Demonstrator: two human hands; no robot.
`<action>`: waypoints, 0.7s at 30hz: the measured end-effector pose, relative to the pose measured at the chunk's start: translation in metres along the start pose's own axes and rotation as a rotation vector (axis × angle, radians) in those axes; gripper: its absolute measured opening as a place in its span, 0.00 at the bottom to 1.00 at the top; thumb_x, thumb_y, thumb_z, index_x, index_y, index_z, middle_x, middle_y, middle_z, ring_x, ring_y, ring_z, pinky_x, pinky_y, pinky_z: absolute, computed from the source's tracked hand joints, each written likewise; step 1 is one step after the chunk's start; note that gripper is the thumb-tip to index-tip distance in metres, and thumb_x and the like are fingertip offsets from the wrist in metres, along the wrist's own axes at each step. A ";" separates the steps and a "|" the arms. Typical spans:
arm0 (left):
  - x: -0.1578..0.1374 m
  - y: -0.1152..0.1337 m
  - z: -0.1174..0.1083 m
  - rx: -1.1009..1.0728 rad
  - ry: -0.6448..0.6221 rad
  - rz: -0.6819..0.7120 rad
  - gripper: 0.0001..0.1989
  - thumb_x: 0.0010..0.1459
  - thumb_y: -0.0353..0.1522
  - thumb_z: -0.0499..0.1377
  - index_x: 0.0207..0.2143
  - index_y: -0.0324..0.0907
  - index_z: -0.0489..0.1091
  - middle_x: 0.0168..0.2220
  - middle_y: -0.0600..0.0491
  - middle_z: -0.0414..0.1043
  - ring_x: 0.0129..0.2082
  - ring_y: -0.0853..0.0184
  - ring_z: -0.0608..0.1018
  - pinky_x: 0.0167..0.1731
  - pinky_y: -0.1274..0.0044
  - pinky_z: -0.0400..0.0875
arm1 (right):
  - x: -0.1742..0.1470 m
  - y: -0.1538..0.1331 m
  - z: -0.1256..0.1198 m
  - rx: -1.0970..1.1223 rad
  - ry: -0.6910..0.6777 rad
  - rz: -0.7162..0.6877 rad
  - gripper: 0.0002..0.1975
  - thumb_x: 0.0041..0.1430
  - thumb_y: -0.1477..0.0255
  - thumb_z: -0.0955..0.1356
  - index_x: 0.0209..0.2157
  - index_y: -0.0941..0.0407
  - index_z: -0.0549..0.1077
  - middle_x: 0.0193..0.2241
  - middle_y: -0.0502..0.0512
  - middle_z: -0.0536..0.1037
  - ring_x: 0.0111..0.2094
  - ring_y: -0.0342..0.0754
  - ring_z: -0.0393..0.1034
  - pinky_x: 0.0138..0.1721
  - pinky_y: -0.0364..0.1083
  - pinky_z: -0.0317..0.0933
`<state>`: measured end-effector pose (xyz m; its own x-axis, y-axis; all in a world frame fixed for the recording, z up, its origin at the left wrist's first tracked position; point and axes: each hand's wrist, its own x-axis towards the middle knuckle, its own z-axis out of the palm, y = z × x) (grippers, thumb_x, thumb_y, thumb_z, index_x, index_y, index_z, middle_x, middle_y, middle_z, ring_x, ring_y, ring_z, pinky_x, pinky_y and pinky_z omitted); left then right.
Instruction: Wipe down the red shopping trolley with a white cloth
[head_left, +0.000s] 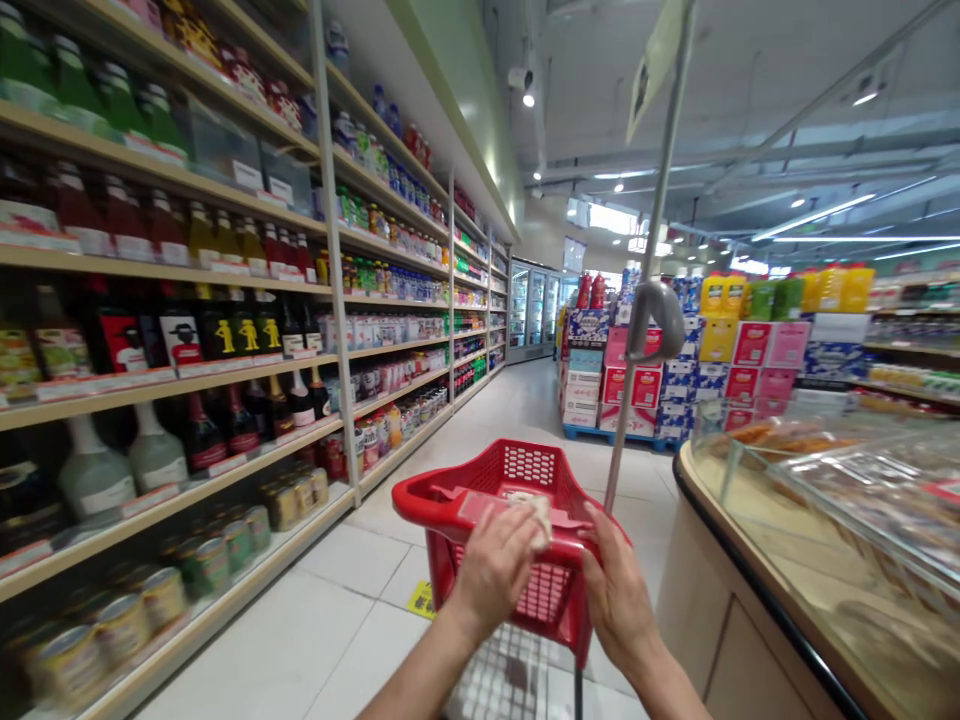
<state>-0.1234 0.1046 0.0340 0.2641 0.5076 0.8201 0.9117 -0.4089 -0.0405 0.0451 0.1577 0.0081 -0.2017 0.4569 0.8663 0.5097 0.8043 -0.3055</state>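
Observation:
A red plastic shopping cart (504, 600) stands in front of me, its basket walls full of slots. My left hand (495, 562) is closed on a crumpled whitish cloth (537, 518), pressed against the top of the cart's handle panel (480, 505). At the right end of the handle, my right hand (616, 580) is closed around the red rim. A metal pole (634, 400) with a grey hook-like grip (655, 322) rises by the cart's right side. The inside of the basket shows only in part, with the handle and my hands in front of it.
Tall shelves (255, 370) of bottles and cans line the left. On the right, a curved counter (697, 560) with glass panels holds packaged food. Stacked drink boxes (630, 390) on a blue pallet stand ahead, with glass-door fridges (529, 305) farther back. A yellow floor sticker (421, 600) lies left of the cart.

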 end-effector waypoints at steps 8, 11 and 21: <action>-0.015 -0.024 -0.013 0.068 0.089 -0.176 0.16 0.54 0.25 0.46 0.43 0.40 0.64 0.48 0.47 0.66 0.50 0.65 0.66 0.48 0.67 0.64 | -0.005 -0.017 0.016 0.093 0.053 -0.004 0.23 0.58 0.67 0.55 0.56 0.54 0.50 0.48 0.59 0.65 0.47 0.53 0.60 0.43 0.56 0.58; -0.001 0.013 -0.001 0.025 -0.026 -0.016 0.17 0.53 0.25 0.47 0.45 0.38 0.63 0.49 0.46 0.64 0.52 0.64 0.63 0.50 0.68 0.63 | -0.006 -0.013 0.017 0.140 0.064 0.034 0.24 0.58 0.66 0.56 0.56 0.53 0.49 0.49 0.60 0.64 0.47 0.53 0.61 0.42 0.55 0.60; 0.007 0.003 -0.007 0.039 0.037 -0.121 0.16 0.54 0.25 0.45 0.43 0.40 0.64 0.45 0.47 0.68 0.47 0.65 0.68 0.47 0.67 0.66 | -0.005 0.007 -0.009 0.327 -0.006 0.235 0.23 0.57 0.62 0.56 0.54 0.52 0.53 0.49 0.57 0.64 0.40 0.48 0.68 0.40 0.49 0.63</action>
<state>-0.1215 0.1015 0.0438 0.1404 0.5225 0.8410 0.9478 -0.3165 0.0384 0.0575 0.1579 0.0055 -0.1170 0.6440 0.7560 0.2500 0.7558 -0.6052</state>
